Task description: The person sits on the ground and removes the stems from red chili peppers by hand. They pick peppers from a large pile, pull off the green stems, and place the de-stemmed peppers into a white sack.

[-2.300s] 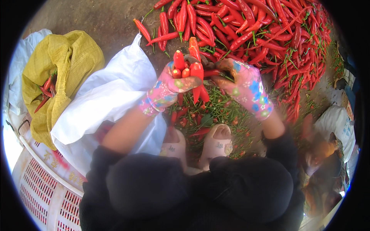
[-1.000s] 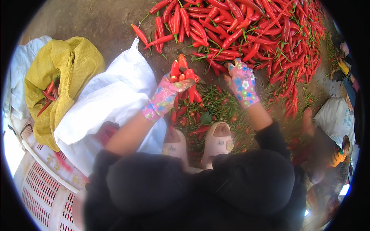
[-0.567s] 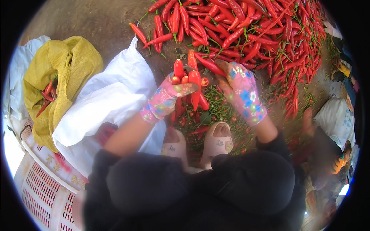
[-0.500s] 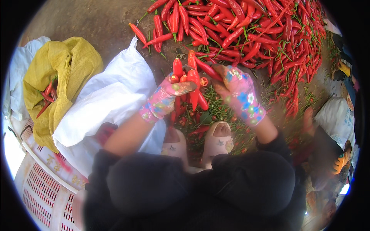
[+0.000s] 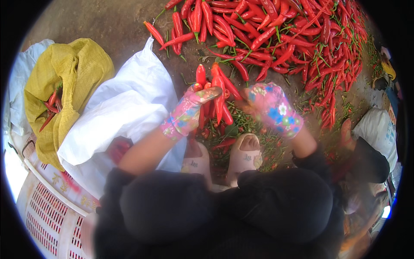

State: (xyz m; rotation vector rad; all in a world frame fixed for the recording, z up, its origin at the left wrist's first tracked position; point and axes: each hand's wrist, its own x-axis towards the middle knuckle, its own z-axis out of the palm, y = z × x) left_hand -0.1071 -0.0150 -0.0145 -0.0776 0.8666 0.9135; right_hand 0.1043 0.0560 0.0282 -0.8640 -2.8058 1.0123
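Observation:
My left hand [image 5: 186, 111], in a pink floral glove with a darkened thumb, is closed around a bunch of red chilli peppers [image 5: 219, 100]. Several of them stick up past the fingers and others hang downward. Close by on the right is my right hand [image 5: 275, 108], in a matching glove. Its fingers are drawn together beside the end of one chilli in the bunch. Motion smears those fingertips, so whatever they pinch is hidden. Beneath both hands, green stems and bits of chilli [image 5: 246, 125] litter the floor.
A large heap of red chillies [image 5: 297, 39] covers the floor ahead and right. To the left lie a white sack [image 5: 125, 95], a yellow woven sack [image 5: 86, 60] with chillies inside, and a white slotted crate [image 5: 47, 211]. Another person's dark sleeve [image 5: 368, 162] shows at right.
My right hand has shifted slightly right and down, and its fingers no longer overlap the slanting chilli as before. My left hand still grips the bunch. The person at right has moved an arm.

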